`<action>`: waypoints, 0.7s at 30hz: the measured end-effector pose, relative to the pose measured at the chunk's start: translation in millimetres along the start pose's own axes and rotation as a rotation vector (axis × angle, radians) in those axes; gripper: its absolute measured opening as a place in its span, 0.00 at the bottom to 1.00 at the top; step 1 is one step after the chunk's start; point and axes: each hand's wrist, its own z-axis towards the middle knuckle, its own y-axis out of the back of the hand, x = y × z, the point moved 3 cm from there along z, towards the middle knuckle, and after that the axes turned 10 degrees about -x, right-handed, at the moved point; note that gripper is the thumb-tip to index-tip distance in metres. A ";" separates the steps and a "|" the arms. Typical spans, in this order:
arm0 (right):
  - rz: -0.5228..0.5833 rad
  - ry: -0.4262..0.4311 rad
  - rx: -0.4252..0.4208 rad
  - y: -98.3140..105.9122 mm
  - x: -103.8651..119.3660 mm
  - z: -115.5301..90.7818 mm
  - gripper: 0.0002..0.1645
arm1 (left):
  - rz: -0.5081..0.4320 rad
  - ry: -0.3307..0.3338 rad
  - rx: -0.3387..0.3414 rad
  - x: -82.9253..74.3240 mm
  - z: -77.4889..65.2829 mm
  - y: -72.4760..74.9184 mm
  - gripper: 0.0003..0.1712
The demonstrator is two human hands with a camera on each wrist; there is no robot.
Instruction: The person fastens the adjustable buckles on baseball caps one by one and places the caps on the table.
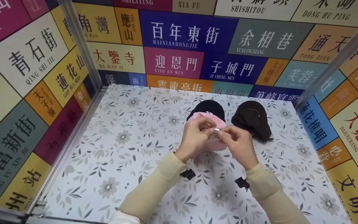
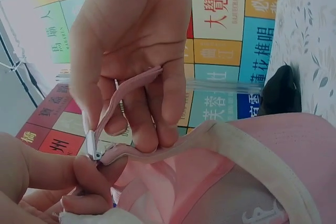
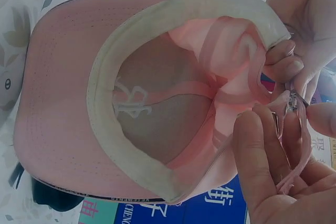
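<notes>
A pink baseball cap (image 3: 63, 93) hangs under both hands, its inside facing the right wrist camera. Its adjusting strap (image 2: 118, 103) runs through a small silver buckle (image 2: 92, 145) at the back. My left hand (image 1: 194, 135) pinches the strap beside the buckle between thumb and finger. From the other side my right hand (image 1: 240, 144) pinches strap and buckle with its fingertips, while a loop of strap lies across its curled fingers. Whether the strap's end is tucked in cannot be made out.
A black cap (image 1: 210, 106) sits just behind the pink one. To its right lies a dark brown cap (image 1: 252, 118). Flowered cloth covers the table (image 1: 123, 174), and panels of colourful street-name signs (image 1: 182, 29) wall it in, with clear posts at the corners.
</notes>
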 end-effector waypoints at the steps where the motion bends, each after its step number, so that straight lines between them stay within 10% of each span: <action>1: 0.020 -0.015 -0.008 -0.3 0.0 0.2 0.03 | -0.023 0.016 -0.001 0.8 -0.4 0.2 0.07; 14: 0.116 -0.116 -0.040 -0.6 -36.0 6.8 0.15 | -0.120 0.139 -0.029 9.8 -0.3 -0.4 0.10; 21: 0.134 -0.126 -0.077 -0.3 -45.6 4.1 0.11 | 0.068 0.024 -0.009 5.1 -7.0 -6.3 0.09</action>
